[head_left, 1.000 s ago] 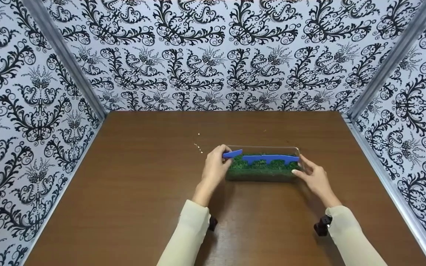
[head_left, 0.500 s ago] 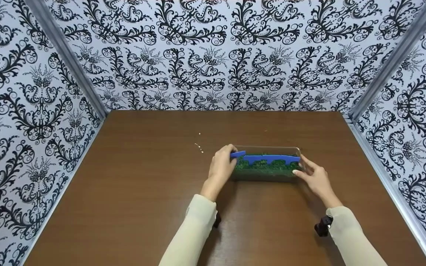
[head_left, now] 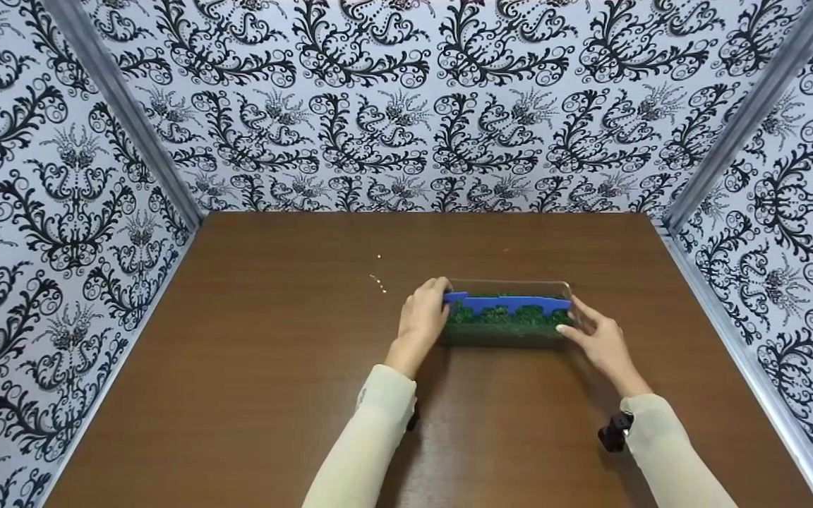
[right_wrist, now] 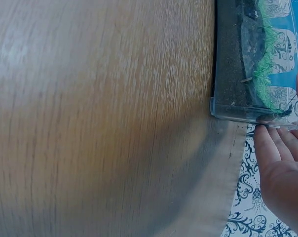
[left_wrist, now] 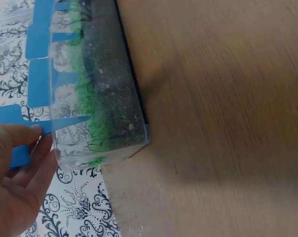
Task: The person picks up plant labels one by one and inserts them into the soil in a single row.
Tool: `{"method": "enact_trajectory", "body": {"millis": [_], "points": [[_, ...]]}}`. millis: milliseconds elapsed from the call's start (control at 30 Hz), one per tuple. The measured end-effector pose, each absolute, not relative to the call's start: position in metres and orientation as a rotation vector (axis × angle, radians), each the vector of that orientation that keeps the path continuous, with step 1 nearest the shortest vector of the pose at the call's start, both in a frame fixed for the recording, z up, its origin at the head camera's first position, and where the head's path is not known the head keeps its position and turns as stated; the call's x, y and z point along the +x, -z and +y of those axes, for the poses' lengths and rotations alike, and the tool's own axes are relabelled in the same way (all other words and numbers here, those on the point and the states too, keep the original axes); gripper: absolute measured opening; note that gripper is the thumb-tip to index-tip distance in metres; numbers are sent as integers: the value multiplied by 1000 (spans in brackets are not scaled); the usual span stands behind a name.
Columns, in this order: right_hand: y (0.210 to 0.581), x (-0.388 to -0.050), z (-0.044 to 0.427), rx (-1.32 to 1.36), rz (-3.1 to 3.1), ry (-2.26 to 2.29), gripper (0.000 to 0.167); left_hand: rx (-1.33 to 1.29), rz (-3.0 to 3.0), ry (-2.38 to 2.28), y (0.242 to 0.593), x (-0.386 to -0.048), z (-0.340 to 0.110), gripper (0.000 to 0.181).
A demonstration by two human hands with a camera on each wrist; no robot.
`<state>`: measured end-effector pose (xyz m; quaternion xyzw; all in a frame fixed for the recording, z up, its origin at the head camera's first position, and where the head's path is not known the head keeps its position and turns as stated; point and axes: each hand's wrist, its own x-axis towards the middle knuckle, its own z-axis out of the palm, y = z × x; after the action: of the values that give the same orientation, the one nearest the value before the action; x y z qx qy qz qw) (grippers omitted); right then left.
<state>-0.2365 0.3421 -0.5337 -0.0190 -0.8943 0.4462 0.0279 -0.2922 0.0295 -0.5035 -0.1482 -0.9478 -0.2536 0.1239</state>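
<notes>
A clear plastic box point(head_left: 505, 335) holds dark soil and green grass-like moss point(left_wrist: 87, 91). Blue T-shaped plant labels point(head_left: 516, 302) stand in a row in it, overlapping in the head view. My left hand point(head_left: 423, 314) is at the box's left end. Its thumb and fingers pinch a blue T-shaped plant label point(left_wrist: 10, 116), whose pointed stem reaches down inside the box to the moss. At the other end, my right hand point(head_left: 603, 340) holds the box, with its thumb at the near corner and its fingers along the end wall point(right_wrist: 282, 145).
The box stands on a brown wooden table point(head_left: 258, 339). Small white specks point(head_left: 378, 282) lie on the table beyond my left hand. Patterned black-and-white walls point(head_left: 406, 106) enclose the back and sides.
My left hand has moved right with the pinched plant label, which has come down nearly level with the row of others. My right hand and the box have stayed put.
</notes>
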Motion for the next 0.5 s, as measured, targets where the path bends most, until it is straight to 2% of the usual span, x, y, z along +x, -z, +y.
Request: {"method": "enact_trajectory", "body": {"millis": [500], "points": [[531,-236,340,-82,-2736,-1390,68,-499,-2751,316,516,-299,31,15]]}}
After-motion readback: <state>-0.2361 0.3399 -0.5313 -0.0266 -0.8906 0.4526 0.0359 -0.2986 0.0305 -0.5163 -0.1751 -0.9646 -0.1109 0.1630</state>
